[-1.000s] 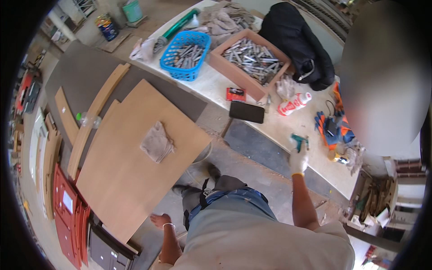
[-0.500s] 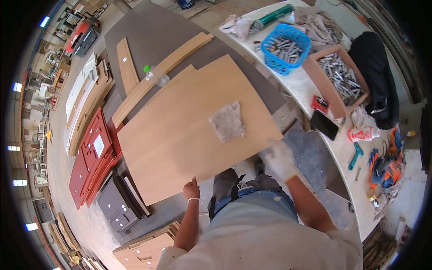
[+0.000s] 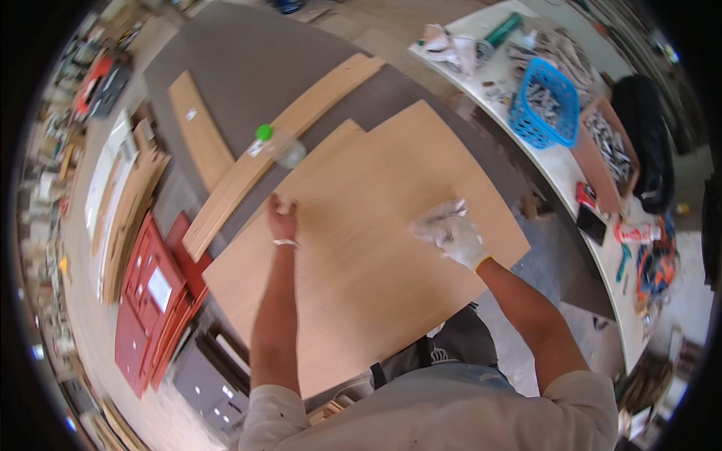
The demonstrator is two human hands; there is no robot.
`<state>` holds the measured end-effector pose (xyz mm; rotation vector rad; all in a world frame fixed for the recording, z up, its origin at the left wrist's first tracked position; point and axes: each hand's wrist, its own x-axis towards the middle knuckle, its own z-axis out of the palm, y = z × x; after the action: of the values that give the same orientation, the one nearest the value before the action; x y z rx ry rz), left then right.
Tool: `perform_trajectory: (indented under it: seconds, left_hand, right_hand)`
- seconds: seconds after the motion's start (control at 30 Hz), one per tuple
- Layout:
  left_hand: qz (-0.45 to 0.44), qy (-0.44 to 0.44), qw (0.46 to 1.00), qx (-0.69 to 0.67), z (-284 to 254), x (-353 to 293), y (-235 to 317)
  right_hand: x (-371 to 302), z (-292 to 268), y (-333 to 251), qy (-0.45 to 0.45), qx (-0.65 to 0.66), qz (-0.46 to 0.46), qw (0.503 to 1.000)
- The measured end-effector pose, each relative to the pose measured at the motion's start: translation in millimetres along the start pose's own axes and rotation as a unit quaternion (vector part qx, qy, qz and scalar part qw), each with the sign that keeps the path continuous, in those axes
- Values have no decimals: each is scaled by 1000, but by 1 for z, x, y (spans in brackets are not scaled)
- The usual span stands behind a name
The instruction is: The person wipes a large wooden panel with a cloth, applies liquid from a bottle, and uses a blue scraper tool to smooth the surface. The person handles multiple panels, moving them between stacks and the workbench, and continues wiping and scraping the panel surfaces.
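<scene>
A large light wooden board (image 3: 376, 248) lies flat on a grey worktable in front of me. My left hand (image 3: 283, 220), bare with a wristband, rests flat on the board's far left edge. My right hand (image 3: 457, 234) wears a white glove and presses on a crumpled grey rag (image 3: 438, 218) on the board's right part. A clear plastic bottle with a green cap (image 3: 277, 144) lies beyond the board on a long wooden strip (image 3: 248, 184).
More wooden strips (image 3: 197, 128) lie on the grey table (image 3: 248, 68). Red panels (image 3: 154, 301) lean at the left. A white bench (image 3: 579, 188) at the right holds a blue basket (image 3: 543, 105), a wooden box of metal parts (image 3: 605, 154), a black bag (image 3: 648, 143) and tools.
My view swung from the bench to the board. My right hand left the bench and came onto the rag. My left hand moved from the near edge to the far left edge.
</scene>
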<state>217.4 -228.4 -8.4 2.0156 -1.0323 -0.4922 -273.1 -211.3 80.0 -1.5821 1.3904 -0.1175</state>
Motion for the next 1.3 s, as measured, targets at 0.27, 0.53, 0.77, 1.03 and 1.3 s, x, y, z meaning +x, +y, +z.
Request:
perform_trajectory:
  seconds: [0.27, 0.53, 0.77, 1.03, 1.3]
  left_hand:
    - [47, -170, 936, -304, 73, 142, 43]
    - [221, 4, 975, 13, 24, 99, 115]
    - [477, -211, 788, 328, -57, -72, 275]
    - [579, -202, 613, 498, -62, -179, 375]
    - [563, -218, 587, 539, -48, -223, 439]
  right_hand:
    - [-72, -26, 25, -35, 818, -165, 550]
    - [-42, 41, 1, 89, 814, -50, 572]
    - [-35, 37, -14, 19, 827, 30, 561]
    - [-61, 38, -1, -54, 850, 1, 524]
    - [-77, 39, 13, -98, 860, -75, 496]
